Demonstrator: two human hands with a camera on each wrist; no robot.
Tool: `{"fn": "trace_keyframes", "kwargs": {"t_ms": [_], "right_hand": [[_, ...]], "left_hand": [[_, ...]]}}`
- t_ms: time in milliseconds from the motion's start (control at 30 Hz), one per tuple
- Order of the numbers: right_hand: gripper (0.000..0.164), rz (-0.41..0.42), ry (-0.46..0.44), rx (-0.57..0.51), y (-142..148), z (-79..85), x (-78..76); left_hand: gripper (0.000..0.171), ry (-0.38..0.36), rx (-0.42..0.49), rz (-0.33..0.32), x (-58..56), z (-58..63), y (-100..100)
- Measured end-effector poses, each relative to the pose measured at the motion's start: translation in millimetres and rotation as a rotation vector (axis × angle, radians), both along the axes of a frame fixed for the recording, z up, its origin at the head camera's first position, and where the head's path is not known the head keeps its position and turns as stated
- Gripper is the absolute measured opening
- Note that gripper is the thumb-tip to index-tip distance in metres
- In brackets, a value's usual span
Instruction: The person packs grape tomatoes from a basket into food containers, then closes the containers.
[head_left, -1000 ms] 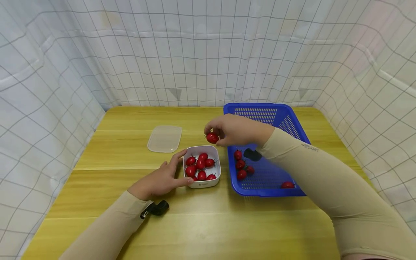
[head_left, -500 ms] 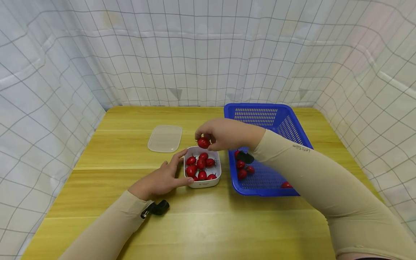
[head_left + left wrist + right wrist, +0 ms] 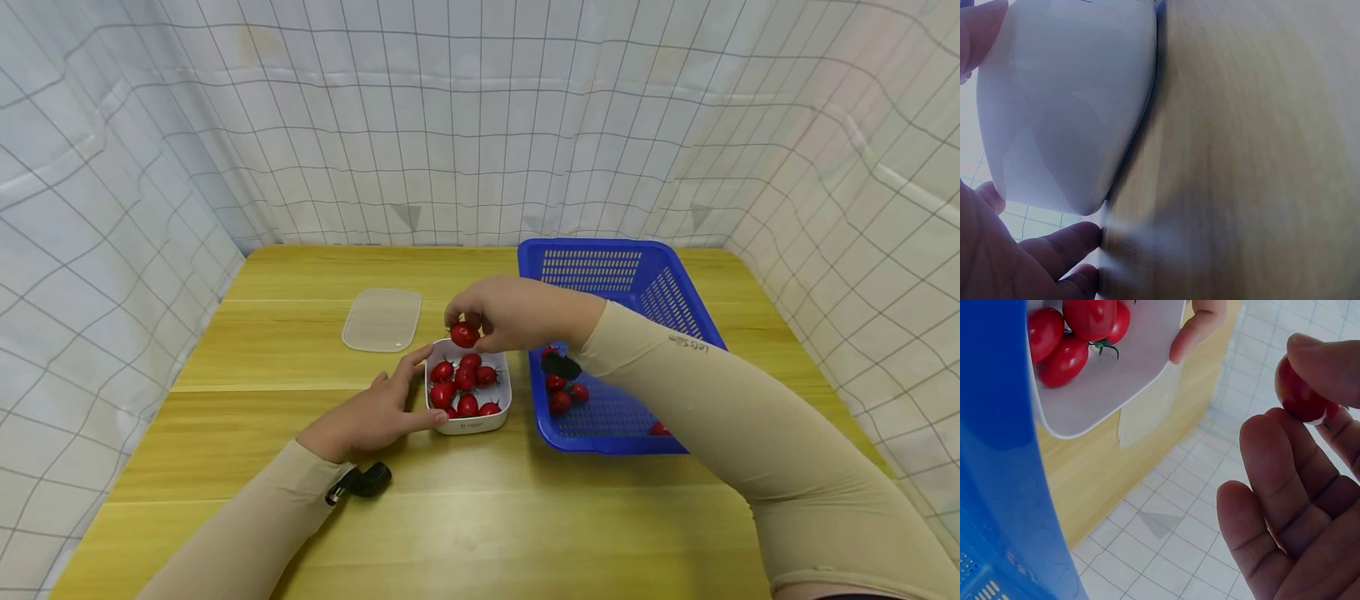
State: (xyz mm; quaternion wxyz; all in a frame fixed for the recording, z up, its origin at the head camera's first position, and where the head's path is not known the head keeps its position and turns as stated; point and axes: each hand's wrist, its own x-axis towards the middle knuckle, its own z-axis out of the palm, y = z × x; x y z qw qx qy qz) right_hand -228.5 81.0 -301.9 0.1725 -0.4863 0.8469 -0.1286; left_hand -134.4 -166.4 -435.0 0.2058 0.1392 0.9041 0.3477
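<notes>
Above the far rim of a white square food container [image 3: 468,426], my right hand [image 3: 513,312] pinches a red cherry tomato [image 3: 465,335] between thumb and fingers. In the right wrist view this tomato [image 3: 1300,394] is clear of the container. Several cherry tomatoes [image 3: 465,379] lie inside the container, some with green stems. My left hand [image 3: 375,414] holds the container from its left side, thumb on the near rim and index finger at the far left corner. In the left wrist view the container's white wall [image 3: 1066,94] stands between thumb and index finger, the other fingers near the tabletop.
A blue plastic basket [image 3: 555,440] stands to the right, with several tomatoes [image 3: 558,403] along its left side and one partly hidden by the right sleeve. A translucent lid [image 3: 382,320] lies behind the left hand on the wooden table [image 3: 465,517]. Checked curtains surround the table.
My right hand has moved left and slightly toward me with the tomato, from near the basket's edge to over the container's far rim. The left hand and container have barely moved.
</notes>
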Motion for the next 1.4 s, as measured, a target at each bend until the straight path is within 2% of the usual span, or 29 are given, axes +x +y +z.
{"fn": "trace_keyframes", "kwargs": {"t_ms": [200,467,633,767,867,1000,1100,1233,1400], "right_hand": [[0.036,0.002,-0.026,-0.007,-1.4,-1.9,0.7],[0.048,-0.045,-0.032,0.035,2.4,1.3,4.8],[0.04,-0.135,-0.009,-0.06,30.9,-0.2,-6.2],[0.028,-0.254,0.02,-0.132,67.4,-13.8,-26.1],[0.022,-0.303,0.003,-0.106,91.6,-30.4,-40.2],[0.026,-0.266,-0.083,0.041,108.8,-50.5,-47.1],[0.033,-0.23,-0.133,0.124,111.0,-62.5,-43.0],[0.035,-0.199,-0.116,0.163,106.9,-76.1,-38.7],[0.034,-0.193,-0.106,0.207,104.0,-88.7,-40.5]], "left_hand": [[0.104,-0.004,0.012,0.002,-0.6,-1.1,0.2],[0.106,-0.015,-0.021,0.007,0.6,-1.0,-0.1],[0.107,0.008,0.006,0.001,-0.3,-0.6,2.7],[0.108,0.02,0.012,0.003,-0.8,-1.0,3.7],[0.109,0.023,0.015,0.008,-0.2,-1.9,3.3],[0.109,0.032,0.027,0.006,0.1,-1.0,3.4],[0.109,0.033,0.031,0.003,0.0,0.5,4.4],[0.108,0.036,0.034,0.005,-0.2,1.2,5.0],[0.106,0.046,0.032,0.0,0.0,0.1,4.8]]}}
